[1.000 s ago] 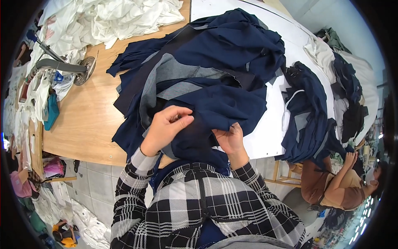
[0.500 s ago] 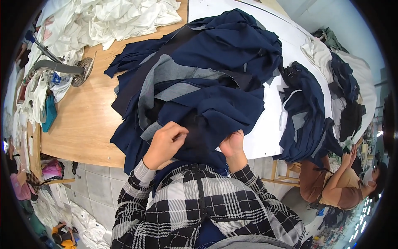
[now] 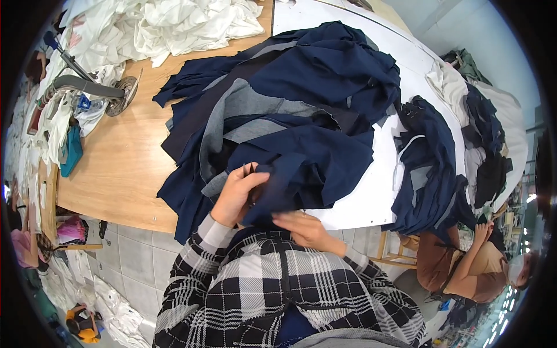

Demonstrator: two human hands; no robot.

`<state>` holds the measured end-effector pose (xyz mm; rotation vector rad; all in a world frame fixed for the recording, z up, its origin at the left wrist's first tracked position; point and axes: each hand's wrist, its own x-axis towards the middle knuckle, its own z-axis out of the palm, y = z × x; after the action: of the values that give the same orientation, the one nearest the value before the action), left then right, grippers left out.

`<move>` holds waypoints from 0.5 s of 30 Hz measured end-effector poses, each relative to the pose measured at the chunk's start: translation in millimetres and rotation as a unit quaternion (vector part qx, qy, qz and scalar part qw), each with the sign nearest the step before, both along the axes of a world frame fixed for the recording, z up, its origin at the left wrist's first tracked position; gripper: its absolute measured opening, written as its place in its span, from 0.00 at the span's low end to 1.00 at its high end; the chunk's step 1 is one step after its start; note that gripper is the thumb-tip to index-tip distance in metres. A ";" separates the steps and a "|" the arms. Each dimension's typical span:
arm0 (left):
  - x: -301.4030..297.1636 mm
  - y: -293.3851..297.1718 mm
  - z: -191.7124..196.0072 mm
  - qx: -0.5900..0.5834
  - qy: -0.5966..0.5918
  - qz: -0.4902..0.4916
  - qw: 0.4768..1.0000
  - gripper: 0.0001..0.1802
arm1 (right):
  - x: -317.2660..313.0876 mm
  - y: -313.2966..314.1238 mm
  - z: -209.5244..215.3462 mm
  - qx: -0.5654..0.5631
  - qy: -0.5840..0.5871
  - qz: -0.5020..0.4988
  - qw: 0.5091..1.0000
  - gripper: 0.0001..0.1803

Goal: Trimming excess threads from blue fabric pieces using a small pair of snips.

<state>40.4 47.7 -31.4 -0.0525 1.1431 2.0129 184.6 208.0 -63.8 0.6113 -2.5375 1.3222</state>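
Left hand (image 3: 237,194) pinches a navy fabric piece (image 3: 301,168) at the near edge of the wooden table (image 3: 116,168), lifting it off the heap; right hand (image 3: 304,227) lies flat beneath, apparently supporting the cloth, its grip unclear.

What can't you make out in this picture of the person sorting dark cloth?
- Head view: the right hand has its palm hidden under the navy cloth.
- The left hand has fingertips buried in folds; its grip is unclear.
- The white cloth pile is cut off by the top edge.
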 end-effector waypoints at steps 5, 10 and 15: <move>-5.7 -32.2 11.7 -0.008 0.112 -0.156 0.981 0.10 | -30.6 41.0 48.8 -0.129 -0.076 -0.158 0.976 0.17; -11.2 -31.5 23.6 0.031 0.185 -0.275 0.943 0.15 | -94.5 49.0 68.4 -0.008 -0.110 0.082 0.990 0.18; -22.3 -44.2 22.6 0.000 0.333 -0.355 0.874 0.19 | -111.5 49.4 87.0 0.039 -0.349 0.255 0.901 0.33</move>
<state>18.1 3.5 -8.8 0.9924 1.3057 1.3650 73.1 257.4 23.2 1.0249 -3.1369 1.8979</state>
